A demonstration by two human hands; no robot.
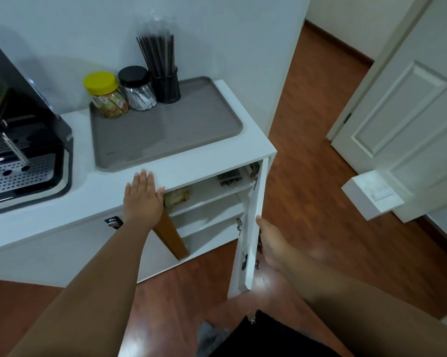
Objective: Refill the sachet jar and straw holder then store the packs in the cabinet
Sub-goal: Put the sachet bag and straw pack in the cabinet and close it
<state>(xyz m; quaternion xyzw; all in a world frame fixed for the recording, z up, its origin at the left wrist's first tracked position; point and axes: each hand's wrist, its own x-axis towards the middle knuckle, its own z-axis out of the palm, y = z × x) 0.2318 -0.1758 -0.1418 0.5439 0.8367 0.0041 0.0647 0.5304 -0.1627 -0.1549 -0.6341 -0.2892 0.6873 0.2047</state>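
Inside the open cabinet (209, 228), on the top shelf (212, 193): a crinkly sachet pack (177, 197) to the left and a dark straw pack (230, 176) to the right, well apart. Up on the desk (253, 130), on the grey tray (165, 135): the sachet jar (138, 89) with a black lid, a yellow-lid jar (106, 95) just beside it, and the straw holder (166, 86) full of dark straws. Left hand (142, 195) flat on the front edge of the desk, grip wide, holding nothing. Right hand (267, 239) at the free edge of the cabinet door (248, 207), thumb on the near side, fingers hidden behind the panel; grip most likely pinching the door, though blurred. Probably light and stiff, that door, and easy to swing; best held at the free edge, far from the hinges, with fingers kept out of the gap. Probably soft and light, both packs; likely to rustle and sag, so no hard squeezing. Best to take the sachet pack around its middle. Best to take the straw pack along its length, so as not to bend the thin straws inside. Clear plastic or glass for the jar, hard to tell which; safer held by its sides, with care.
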